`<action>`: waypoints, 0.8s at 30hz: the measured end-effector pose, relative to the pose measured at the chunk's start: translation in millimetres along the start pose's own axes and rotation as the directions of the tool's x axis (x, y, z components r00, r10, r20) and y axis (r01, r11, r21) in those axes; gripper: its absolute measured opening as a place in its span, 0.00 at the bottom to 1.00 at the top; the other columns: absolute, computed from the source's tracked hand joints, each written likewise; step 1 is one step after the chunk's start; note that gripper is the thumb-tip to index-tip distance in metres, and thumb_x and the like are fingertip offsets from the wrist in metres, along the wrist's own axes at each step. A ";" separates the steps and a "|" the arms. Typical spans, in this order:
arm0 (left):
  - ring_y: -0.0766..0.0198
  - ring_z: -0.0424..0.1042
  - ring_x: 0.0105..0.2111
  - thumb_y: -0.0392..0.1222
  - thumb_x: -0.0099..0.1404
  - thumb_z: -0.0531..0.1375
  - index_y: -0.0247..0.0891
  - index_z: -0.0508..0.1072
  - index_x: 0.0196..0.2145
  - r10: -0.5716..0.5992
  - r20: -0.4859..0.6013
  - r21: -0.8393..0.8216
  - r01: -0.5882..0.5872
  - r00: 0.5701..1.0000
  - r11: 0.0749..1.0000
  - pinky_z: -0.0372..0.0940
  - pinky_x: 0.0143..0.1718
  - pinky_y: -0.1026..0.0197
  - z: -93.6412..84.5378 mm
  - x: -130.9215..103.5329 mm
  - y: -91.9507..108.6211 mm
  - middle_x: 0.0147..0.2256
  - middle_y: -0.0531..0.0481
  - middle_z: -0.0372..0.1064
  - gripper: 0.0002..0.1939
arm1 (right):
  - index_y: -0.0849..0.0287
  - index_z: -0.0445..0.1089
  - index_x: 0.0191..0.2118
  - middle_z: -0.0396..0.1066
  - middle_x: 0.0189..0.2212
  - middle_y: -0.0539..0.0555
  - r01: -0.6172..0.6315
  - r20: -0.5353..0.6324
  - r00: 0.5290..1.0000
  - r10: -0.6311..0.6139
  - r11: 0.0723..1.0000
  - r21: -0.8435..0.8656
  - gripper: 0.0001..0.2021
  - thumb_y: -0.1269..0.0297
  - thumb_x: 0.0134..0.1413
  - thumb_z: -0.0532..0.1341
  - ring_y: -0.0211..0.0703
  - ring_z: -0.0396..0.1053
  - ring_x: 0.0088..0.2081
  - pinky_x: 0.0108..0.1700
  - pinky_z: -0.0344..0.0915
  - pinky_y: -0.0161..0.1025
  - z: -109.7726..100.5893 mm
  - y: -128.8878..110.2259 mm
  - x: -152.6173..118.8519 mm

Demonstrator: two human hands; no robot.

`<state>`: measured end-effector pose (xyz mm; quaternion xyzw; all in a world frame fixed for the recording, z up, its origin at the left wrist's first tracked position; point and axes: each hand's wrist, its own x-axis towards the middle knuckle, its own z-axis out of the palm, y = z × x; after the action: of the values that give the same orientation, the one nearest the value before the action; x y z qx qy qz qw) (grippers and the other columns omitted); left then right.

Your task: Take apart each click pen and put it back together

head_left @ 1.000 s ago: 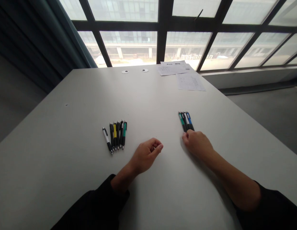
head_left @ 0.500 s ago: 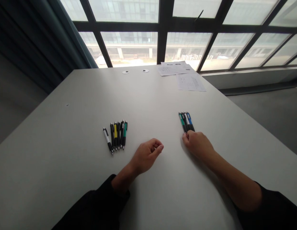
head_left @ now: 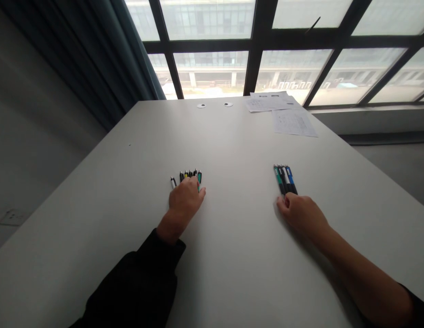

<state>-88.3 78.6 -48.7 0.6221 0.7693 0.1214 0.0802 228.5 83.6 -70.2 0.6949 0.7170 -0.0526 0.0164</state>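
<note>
My left hand (head_left: 185, 199) reaches over the left row of pens, palm down. Its thumb points to the right, and most of its fingers are hidden beneath it, so its grip does not show. Beyond the knuckles stick out the tops of a white pen (head_left: 173, 182), a yellow pen (head_left: 186, 174), a green pen (head_left: 199, 176) and several black ones. Over on the right, my right hand (head_left: 299, 210) is closed at the near ends of a second row, covering them. That row holds a green pen (head_left: 277, 175), a white pen (head_left: 286, 176), a blue pen (head_left: 290, 175) and a black one.
Both rows lie on a white table (head_left: 229, 255). Printed papers (head_left: 294, 123) rest at its far right, and two round white discs (head_left: 228, 105) sit near the back edge. Behind are a window (head_left: 212, 73) and a dark curtain (head_left: 95, 59).
My left hand has moved left from the middle of the table onto the left row of pens. My right hand stays at the right row. The view has shifted left.
</note>
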 end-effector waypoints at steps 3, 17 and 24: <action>0.46 0.77 0.40 0.44 0.68 0.60 0.34 0.75 0.39 -0.033 0.025 0.085 0.031 0.999 0.996 0.69 0.40 0.52 1.3 -1.2 0.8 0.41 0.35 0.76 0.10 | 0.60 0.73 0.29 0.75 0.25 0.61 -0.005 -0.009 1.000 0.005 1.000 0.002 0.20 0.55 0.67 0.51 0.49 0.72 0.27 0.29 0.51 0.40 0.8 0.6 -0.2; 0.56 0.76 0.38 0.42 0.70 0.58 0.38 0.76 0.38 0.376 0.268 0.007 -0.391 0.887 0.920 0.66 0.39 0.59 -4.5 -28.7 41.7 0.40 0.44 0.76 0.08 | 0.57 0.70 0.35 0.73 0.23 0.51 0.151 -0.001 0.986 -0.164 0.905 0.399 0.18 0.47 0.67 0.56 0.41 0.72 0.24 0.31 0.66 0.37 -15.3 -6.9 -13.5; 0.60 0.69 0.32 0.38 0.72 0.57 0.36 0.72 0.36 0.715 0.041 -0.062 -0.713 0.698 0.699 0.62 0.32 0.60 -42.8 -60.6 60.8 0.34 0.48 0.71 0.06 | 0.58 0.74 0.44 0.73 0.29 0.49 0.383 -0.272 0.887 -0.372 0.266 0.885 0.07 0.63 0.63 0.65 0.38 0.74 0.26 0.29 0.76 0.36 -58.3 -16.1 -45.8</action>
<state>-30.2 27.6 8.0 0.8732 0.4625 0.1397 0.0636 216.9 43.4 -7.0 0.3922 0.7060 -0.4422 -0.3903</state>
